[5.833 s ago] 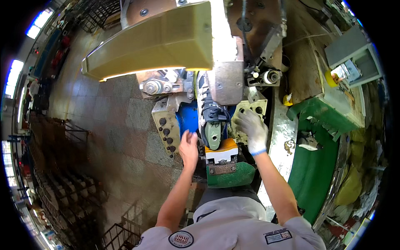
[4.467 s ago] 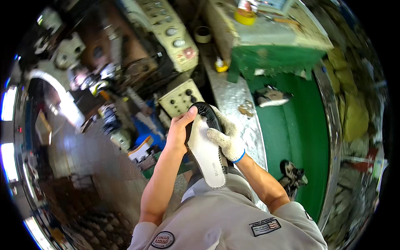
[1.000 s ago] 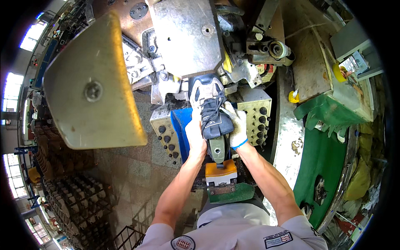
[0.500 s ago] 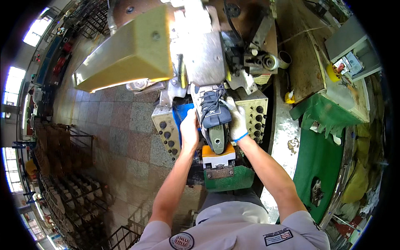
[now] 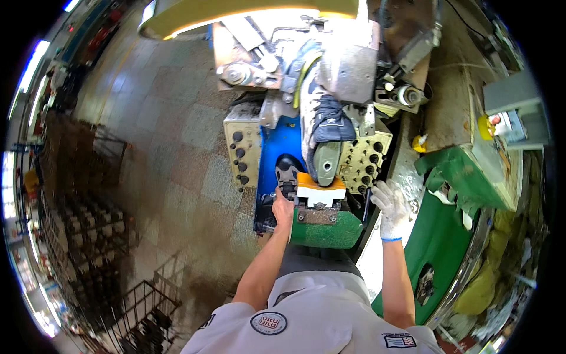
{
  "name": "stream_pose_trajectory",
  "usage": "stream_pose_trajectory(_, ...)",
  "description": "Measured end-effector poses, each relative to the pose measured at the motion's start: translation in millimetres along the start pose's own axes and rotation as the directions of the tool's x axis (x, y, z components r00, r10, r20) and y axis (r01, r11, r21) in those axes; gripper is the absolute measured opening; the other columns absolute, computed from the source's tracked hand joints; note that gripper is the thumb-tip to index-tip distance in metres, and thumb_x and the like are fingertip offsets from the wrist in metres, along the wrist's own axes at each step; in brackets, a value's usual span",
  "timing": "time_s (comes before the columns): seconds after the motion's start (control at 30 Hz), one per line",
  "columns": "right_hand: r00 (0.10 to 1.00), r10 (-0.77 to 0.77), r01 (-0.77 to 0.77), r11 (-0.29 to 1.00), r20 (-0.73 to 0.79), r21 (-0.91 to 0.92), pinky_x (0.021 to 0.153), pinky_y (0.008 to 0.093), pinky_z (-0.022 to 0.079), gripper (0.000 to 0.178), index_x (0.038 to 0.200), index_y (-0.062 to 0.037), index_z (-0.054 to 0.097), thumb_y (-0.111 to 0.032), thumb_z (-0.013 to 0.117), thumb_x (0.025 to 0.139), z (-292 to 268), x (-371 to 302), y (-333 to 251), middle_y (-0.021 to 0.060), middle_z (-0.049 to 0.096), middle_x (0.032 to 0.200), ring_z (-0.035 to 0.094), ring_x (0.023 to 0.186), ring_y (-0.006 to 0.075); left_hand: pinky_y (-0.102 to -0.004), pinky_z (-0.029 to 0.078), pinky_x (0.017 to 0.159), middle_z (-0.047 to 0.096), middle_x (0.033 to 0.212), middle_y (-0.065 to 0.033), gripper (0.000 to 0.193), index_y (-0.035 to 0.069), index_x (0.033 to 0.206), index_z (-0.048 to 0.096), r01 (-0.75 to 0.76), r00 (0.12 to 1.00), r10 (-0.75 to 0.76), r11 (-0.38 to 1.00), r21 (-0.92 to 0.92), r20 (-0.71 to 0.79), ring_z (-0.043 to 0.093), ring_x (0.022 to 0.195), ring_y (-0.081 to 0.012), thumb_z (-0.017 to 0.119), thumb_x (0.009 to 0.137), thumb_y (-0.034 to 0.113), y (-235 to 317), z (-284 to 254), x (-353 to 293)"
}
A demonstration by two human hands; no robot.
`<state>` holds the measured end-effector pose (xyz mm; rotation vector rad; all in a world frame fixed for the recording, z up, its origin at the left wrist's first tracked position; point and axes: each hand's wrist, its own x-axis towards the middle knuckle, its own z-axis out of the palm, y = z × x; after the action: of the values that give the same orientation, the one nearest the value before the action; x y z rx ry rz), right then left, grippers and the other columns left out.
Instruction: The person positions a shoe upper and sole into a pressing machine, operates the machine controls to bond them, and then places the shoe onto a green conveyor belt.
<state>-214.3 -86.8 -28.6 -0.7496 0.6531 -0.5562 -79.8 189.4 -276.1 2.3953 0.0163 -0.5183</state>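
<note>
A dark blue laced shoe [image 5: 335,121] sits toe-up in the machine, with a grey-green shoe last [image 5: 327,162] sticking out of its heel end. The last's end rests on an orange and white pad [image 5: 320,187]. To the left of that pad, my bare left hand [image 5: 283,211] grips the near end of a grey and black shoe [image 5: 287,174], which lies over a blue panel [image 5: 280,138]. Its lower part is covered by my fingers. My right hand [image 5: 391,207], in a white glove, is held open with fingers spread, apart from the machine and holding nothing.
Control boxes with black knobs [image 5: 240,150] flank the shoe. A green guard [image 5: 327,229] is nearest my body. On the right runs a green-covered bench [image 5: 407,271] with another shoe [image 5: 424,283] on it. Racks [image 5: 88,230] stand at left on the tiled floor.
Both hands have let go of the laced shoe, which stays in the machine. My left hand has come down to the grey and black shoe; my right has moved away rightward. The view has shifted.
</note>
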Motion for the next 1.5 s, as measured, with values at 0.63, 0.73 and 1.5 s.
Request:
stream_pose_trajectory(0.63, 0.926, 0.165, -0.299, 0.871, 0.34, 0.391, 0.109, 0.0401, 0.045, 0.064, 0.142, 0.0009, 0.051, -0.048, 0.052, 0.101, 128.5, -92.8, -56.1, 0.0177, 0.059, 0.138, 0.059, 0.123, 0.0248, -0.028, 0.052, 0.078, 0.071, 0.097, -0.0088, 0.038, -0.005, 0.107, 0.071, -0.096, 0.838, 0.45, 0.68, -0.727, 0.31, 0.065, 0.083, -0.0137, 0.069, 0.095, 0.031, 228.9, -240.4, -162.2)
stream_pose_trajectory(0.73, 0.951, 0.175, -0.272, 0.868, 0.255, 0.415, 0.093, 0.0351, 0.056, 0.045, 0.133, -0.0001, 0.057, -0.027, 0.058, 0.097, 52.2, -71.2, -68.0, 0.0128, 0.068, 0.121, 0.069, 0.101, 0.0209, -0.0298, 0.049, 0.094, 0.07, 0.111, -0.0107, 0.045, -0.005, 0.121, 0.067, -0.161, 0.836, 0.508, 0.591, -0.79, 0.21, 0.066, 0.101, -0.0157, 0.064, 0.099, 0.034, 300.7, -200.7, -181.9)
stream_pose_trajectory(1.5, 0.666, 0.116, -0.632, 0.613, -0.737, -0.474, 0.082, 0.0394, 0.054, 0.072, 0.104, 0.0028, 0.075, -0.065, 0.068, 0.08, -410.5, -119.7, -181.6, 0.0217, 0.074, 0.102, 0.072, 0.094, 0.032, -0.0328, 0.047, 0.104, 0.066, 0.127, -0.0205, 0.048, -0.008, 0.131, 0.059, -0.295, 0.298, 0.295, 0.933, -0.207, 0.908, 0.062, 0.122, -0.023, 0.071, 0.096, 0.021, 367.7, 157.0, -287.1)
